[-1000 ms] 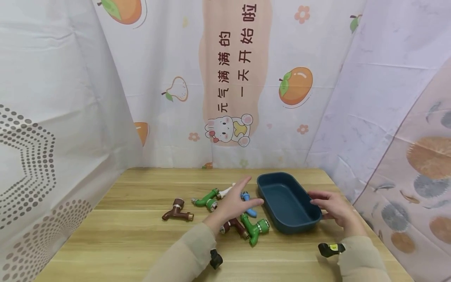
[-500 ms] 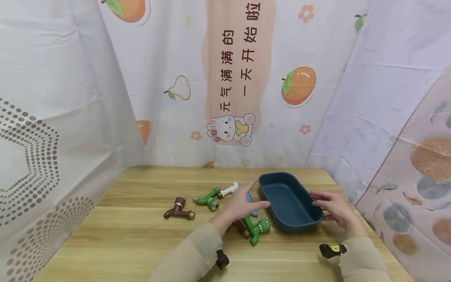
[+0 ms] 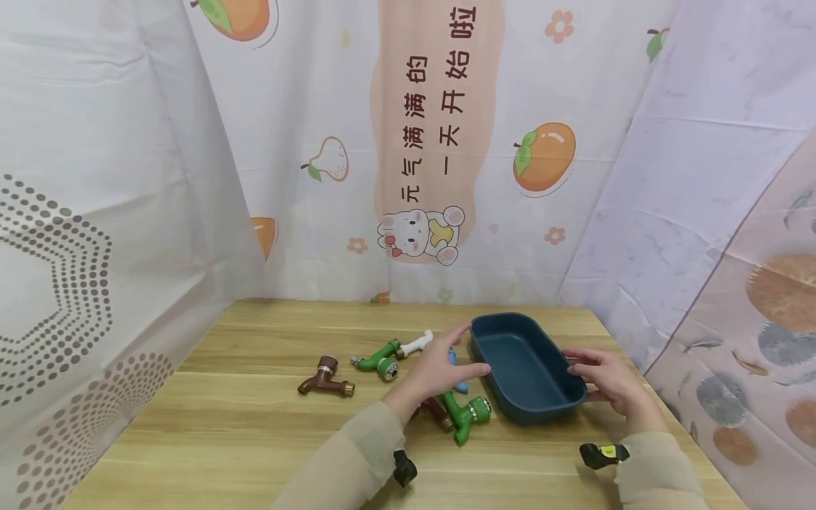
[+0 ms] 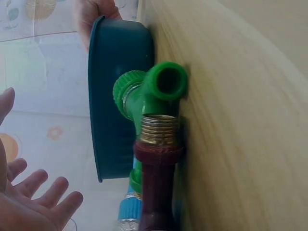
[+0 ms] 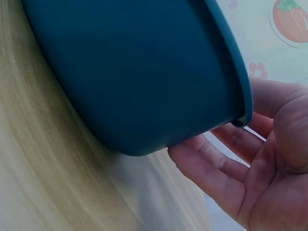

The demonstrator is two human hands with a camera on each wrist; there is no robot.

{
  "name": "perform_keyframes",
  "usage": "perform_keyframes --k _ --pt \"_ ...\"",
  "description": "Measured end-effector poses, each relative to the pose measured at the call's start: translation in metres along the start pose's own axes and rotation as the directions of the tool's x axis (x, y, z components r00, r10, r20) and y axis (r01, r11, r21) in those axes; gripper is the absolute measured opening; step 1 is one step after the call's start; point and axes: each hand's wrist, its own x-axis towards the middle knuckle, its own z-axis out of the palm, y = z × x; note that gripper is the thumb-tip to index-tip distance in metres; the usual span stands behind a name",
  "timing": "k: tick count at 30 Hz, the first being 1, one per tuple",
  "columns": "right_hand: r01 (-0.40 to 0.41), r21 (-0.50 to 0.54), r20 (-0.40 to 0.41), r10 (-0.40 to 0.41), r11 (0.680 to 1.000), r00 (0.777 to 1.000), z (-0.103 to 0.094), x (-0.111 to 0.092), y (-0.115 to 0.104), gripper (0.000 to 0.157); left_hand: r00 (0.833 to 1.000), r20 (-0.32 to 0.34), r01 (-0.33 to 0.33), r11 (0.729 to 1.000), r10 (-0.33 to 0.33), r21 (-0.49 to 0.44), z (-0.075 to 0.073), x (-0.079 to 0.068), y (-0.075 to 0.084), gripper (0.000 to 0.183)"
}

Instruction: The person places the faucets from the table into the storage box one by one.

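Note:
A dark blue plastic tub (image 3: 529,368) stands upright on the wooden table. My right hand (image 3: 602,379) holds its right side; in the right wrist view the fingers (image 5: 211,173) lie against the outer wall and one digit reaches past the rim. My left hand (image 3: 433,368) is by the tub's left side, fingers spread, thumb tip overlapping the rim in the head view. Beneath and around it lie a green faucet (image 3: 462,418), a dark red faucet (image 4: 159,178) and a blue faucet (image 3: 460,382), both partly hidden by the hand in the head view.
Left of the left hand lie another green faucet (image 3: 380,360), a white faucet (image 3: 416,345) and a brown faucet (image 3: 326,377). Printed curtains (image 3: 306,234) enclose the table (image 3: 242,439) at the back and both sides.
My left hand has moved right, closer to the tub, uncovering the white faucet and covering more of the dark red one. My right hand stays at the tub. The head view has shifted slightly.

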Motion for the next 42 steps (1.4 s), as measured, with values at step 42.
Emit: perform_keyframes --k 42 --pt "-0.009 0.000 0.001 0.009 1.000 1.000 -0.001 0.001 0.003 0.054 0.961 -0.214 -0.082 0.924 0.172 0.374 -0.083 -0.032 -0.009 0.080"
